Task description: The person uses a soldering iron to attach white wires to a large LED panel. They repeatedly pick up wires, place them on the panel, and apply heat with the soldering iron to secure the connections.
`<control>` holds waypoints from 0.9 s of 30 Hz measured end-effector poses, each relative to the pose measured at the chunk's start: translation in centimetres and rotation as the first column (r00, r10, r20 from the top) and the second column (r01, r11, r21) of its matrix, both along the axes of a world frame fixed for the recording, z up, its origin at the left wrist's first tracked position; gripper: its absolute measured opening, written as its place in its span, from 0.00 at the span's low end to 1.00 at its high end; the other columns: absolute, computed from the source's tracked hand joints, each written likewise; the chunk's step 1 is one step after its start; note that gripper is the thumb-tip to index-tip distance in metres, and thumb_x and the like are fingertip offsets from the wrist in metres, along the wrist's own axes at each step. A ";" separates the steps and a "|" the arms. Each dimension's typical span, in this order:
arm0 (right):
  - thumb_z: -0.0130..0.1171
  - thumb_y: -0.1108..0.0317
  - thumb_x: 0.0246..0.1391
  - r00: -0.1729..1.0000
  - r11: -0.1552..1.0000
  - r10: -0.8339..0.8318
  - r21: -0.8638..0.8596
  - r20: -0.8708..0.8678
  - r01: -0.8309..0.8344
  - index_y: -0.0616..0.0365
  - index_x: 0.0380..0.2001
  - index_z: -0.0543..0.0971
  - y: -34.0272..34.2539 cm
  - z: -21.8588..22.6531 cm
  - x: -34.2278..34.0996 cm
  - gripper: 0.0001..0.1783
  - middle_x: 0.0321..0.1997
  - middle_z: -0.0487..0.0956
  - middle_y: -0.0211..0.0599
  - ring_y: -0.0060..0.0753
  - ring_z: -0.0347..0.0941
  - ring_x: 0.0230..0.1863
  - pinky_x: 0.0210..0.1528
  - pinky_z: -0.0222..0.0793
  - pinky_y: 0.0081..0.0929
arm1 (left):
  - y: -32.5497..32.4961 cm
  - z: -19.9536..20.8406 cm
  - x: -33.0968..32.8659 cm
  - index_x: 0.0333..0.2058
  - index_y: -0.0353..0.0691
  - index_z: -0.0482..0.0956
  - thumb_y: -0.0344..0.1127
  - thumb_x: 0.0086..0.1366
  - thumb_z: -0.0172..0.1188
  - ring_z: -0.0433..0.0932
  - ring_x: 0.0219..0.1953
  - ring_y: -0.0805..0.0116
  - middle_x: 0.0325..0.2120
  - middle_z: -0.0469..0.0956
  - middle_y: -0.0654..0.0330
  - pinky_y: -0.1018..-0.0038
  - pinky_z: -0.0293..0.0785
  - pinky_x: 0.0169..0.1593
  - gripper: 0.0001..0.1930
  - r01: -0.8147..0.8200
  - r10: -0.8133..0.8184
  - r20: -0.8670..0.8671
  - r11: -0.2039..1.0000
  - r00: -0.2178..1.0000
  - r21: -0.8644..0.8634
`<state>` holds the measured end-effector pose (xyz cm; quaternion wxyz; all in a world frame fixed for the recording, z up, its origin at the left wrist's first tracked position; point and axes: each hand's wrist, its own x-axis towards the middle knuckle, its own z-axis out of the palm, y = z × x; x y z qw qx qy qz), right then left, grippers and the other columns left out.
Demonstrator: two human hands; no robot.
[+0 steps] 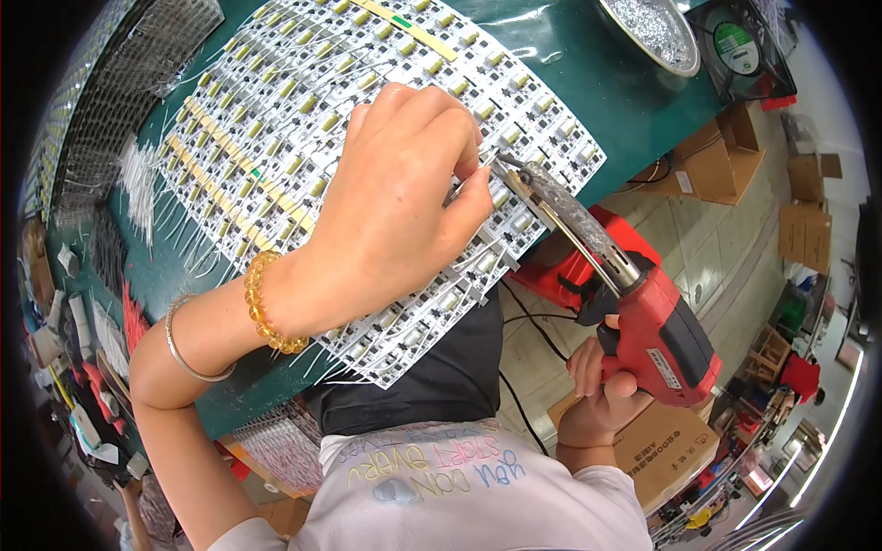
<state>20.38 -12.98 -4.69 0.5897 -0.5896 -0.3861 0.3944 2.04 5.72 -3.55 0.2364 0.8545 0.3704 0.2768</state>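
Observation:
My right hand [602, 390] is wrapped round the red and black grip of a soldering gun [671, 344]. Its long metal front slants up and left, with the tip beside my left fingertips. Over a large panel of white circuit boards [551, 138], my left hand [395, 193] is closed in a pinch on what looks like a thin white wire [489, 158]; the fingers partly hide it. Yellow-green cylindrical components sit in rows on the panel. Several white wires [193, 243] stick out along its left side, and strips of yellow tape [413, 32] cross it.
The panel rests on a green tabletop [643, 119]. A metal dish of silvery bits [652, 32] and a solder reel [735, 48] are at the far right. Bundles of white wires [140, 193] and stacked boards [110, 101] stand at left. Cardboard boxes [671, 450] lie on the floor.

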 end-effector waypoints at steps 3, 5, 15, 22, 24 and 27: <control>0.54 0.39 0.49 1.000 1.000 0.018 0.004 -0.020 -0.018 0.73 0.47 0.63 0.0 -0.1 0.1 0.43 0.07 0.62 0.23 0.19 0.56 0.07 0.14 0.58 0.19 | 0.0 0.1 0.0 0.21 0.37 0.67 0.25 0.50 0.58 0.67 0.35 0.60 0.31 0.72 0.58 0.69 0.62 0.43 0.08 -0.004 0.004 -0.002 1.000 1.000 0.004; 0.54 0.39 0.49 0.999 0.999 0.034 0.012 -0.036 -0.033 0.73 0.48 0.63 0.0 -0.1 0.3 0.42 0.07 0.62 0.23 0.19 0.56 0.07 0.14 0.58 0.19 | 0.0 0.4 -0.1 0.21 0.37 0.67 0.25 0.50 0.58 0.67 0.35 0.60 0.31 0.72 0.58 0.69 0.62 0.42 0.08 -0.010 0.010 -0.009 1.000 1.000 0.005; 0.54 0.39 0.49 0.998 0.998 0.063 -0.024 -0.019 -0.064 0.73 0.49 0.62 -0.1 -0.2 0.3 0.43 0.07 0.62 0.23 0.19 0.57 0.07 0.14 0.59 0.18 | 0.5 0.4 -0.2 0.20 0.36 0.67 0.25 0.50 0.59 0.68 0.34 0.60 0.29 0.73 0.58 0.70 0.63 0.41 0.08 0.023 -0.024 -0.001 1.000 1.000 -0.021; 0.54 0.39 0.49 0.990 1.000 0.020 -0.017 0.139 -0.018 0.72 0.49 0.62 -1.4 -1.4 1.2 0.43 0.07 0.62 0.23 0.19 0.58 0.07 0.14 0.59 0.19 | 0.6 0.3 -0.2 0.20 0.36 0.68 0.25 0.50 0.59 0.68 0.34 0.61 0.29 0.73 0.59 0.70 0.64 0.40 0.08 0.021 -0.020 0.016 0.999 1.000 -0.030; 0.54 0.39 0.49 0.983 1.000 -0.005 -0.005 0.185 0.006 0.72 0.49 0.62 -2.1 -2.0 1.7 0.43 0.07 0.62 0.23 0.20 0.58 0.07 0.14 0.59 0.19 | 0.6 0.5 -0.3 0.20 0.36 0.68 0.25 0.50 0.59 0.68 0.34 0.61 0.29 0.73 0.59 0.70 0.64 0.40 0.07 0.016 -0.016 0.014 0.999 1.000 -0.039; 0.54 0.39 0.50 0.985 0.999 -0.037 -0.004 0.169 0.039 0.72 0.48 0.62 -2.3 -2.1 1.7 0.42 0.07 0.61 0.23 0.20 0.58 0.07 0.14 0.59 0.19 | 0.6 0.5 -0.3 0.20 0.36 0.68 0.25 0.50 0.59 0.68 0.33 0.61 0.29 0.73 0.59 0.69 0.64 0.40 0.07 0.016 -0.015 0.008 0.999 1.000 -0.038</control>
